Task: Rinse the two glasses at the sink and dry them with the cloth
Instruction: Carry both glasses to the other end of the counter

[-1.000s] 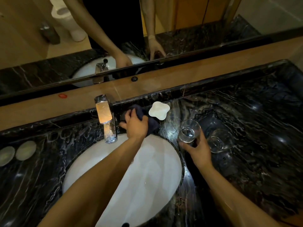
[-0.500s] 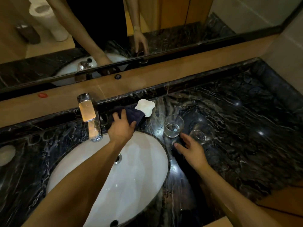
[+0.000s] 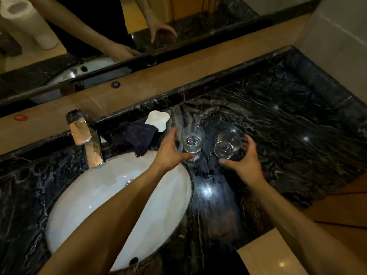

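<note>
Dim, warm light fills the bathroom, leaving the black marble table [image 3: 288,124] murky and its veining faint. Small white glints of overhead lamps dot the polished stone, the strongest a hazy bloom beside the white sink [image 3: 79,205], which is the brightest surface in view. The chrome faucet [image 3: 85,135] returns a dull amber sheen. The two glasses [image 3: 192,138] catch pale highlights on their rims and bases. The wide lens bows the mirror [image 3: 198,26] edge and ledge, and the frame looks soft and smeared, with fine detail lost in shadow.
</note>
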The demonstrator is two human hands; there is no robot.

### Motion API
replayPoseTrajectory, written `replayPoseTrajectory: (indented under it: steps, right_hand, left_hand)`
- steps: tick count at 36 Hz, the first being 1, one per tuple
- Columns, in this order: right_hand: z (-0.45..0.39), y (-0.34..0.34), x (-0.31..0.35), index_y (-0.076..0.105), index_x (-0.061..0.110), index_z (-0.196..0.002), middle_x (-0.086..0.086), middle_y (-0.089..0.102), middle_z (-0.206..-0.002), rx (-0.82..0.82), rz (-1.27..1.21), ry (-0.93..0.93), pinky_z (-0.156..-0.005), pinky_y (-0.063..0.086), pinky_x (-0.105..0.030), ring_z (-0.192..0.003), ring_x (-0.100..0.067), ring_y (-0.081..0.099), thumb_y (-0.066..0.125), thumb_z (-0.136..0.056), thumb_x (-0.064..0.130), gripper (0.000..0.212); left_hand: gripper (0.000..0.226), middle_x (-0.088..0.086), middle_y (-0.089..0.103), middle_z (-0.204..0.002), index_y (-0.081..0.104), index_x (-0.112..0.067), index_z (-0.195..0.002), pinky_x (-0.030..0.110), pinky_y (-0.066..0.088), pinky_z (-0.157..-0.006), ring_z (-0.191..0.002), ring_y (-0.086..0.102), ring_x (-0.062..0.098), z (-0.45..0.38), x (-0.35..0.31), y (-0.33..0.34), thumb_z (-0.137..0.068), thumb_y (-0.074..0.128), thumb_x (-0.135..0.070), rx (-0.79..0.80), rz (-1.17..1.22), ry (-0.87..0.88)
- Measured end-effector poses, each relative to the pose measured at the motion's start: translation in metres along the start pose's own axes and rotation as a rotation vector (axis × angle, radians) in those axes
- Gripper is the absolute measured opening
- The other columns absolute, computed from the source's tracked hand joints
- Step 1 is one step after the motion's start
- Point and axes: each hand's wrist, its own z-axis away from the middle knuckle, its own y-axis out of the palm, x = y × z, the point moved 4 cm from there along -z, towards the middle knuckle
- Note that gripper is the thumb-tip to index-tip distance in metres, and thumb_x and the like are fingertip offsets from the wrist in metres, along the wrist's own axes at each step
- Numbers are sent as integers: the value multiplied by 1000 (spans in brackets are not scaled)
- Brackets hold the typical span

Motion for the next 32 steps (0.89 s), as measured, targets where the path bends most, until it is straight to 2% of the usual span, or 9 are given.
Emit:
replayPoseTrajectory:
  steps: [2,5,9,13,17,20,25,29,32]
  right_hand:
    - [-7,7,1,23,29,-149,7,42,-138,50,-18,-23,-102,34,-25,-124,-8,41,96,-55,25,119]
    - [-16,16,0,25,26,-148,-1,47,-145,74,-40,-21,-105,38,-28,-128,-15,47,95,-56,21,116]
    - [-25,21,-7,34,27,-143,1,55,-135,45,-42,-25,-108,41,-34,-125,-19,52,95,-56,17,107]
    - [-30,21,-8,45,38,-126,12,60,-119,21,-23,-44,-97,43,-25,-112,-13,58,95,-55,20,89]
    - [-25,20,-5,48,40,-120,29,59,-106,13,-44,-52,-82,41,-4,-97,16,57,94,-57,19,81]
    - [-16,20,-2,49,32,-122,26,58,-106,17,-65,-46,-77,41,0,-95,14,56,93,-59,14,79]
    - [7,18,10,49,16,-127,18,57,-107,33,-94,-72,-70,40,2,-92,9,57,91,-63,8,77]
    - [33,19,25,49,18,-124,15,58,-109,105,-97,-122,-72,40,2,-88,22,56,90,-62,1,76]
    - [53,20,32,51,21,-125,14,62,-109,189,-83,-152,-72,42,0,-90,19,58,90,-62,4,76]
  left_hand:
    - [120,-4,46,-143,22,-25,-151,25,40,-102,-124,47,10,-5,2,9,-56,95,-24,59,72,-45]
    - [119,2,43,-147,21,-23,-151,33,40,-106,-129,46,18,-14,5,18,-57,94,-18,21,99,-85]
    - [105,-2,51,-134,32,-20,-144,25,41,-96,-120,51,15,-20,8,26,-59,93,-11,-24,160,-93]
    - [83,-8,58,-121,48,-25,-130,20,42,-86,-109,57,12,-24,6,31,-60,92,-18,-60,84,-19]
    - [76,-14,60,-109,50,-29,-124,25,51,-82,-99,62,13,-23,4,31,-60,91,-18,-79,66,-8]
    - [71,-19,59,-105,50,-30,-118,33,57,-79,-96,63,12,-15,3,30,-61,90,-18,-71,97,10]
    - [75,-26,56,-107,46,-35,-121,2,43,-69,-94,56,-14,20,8,21,-62,90,-19,-68,168,22]
    - [80,-22,58,-111,45,-37,-124,-2,37,-69,-96,52,-17,61,10,5,-59,90,-24,-130,168,7]
    - [74,-25,59,-111,46,-48,-116,1,39,-71,-99,54,-13,93,15,-10,-59,89,-28,-181,193,17]
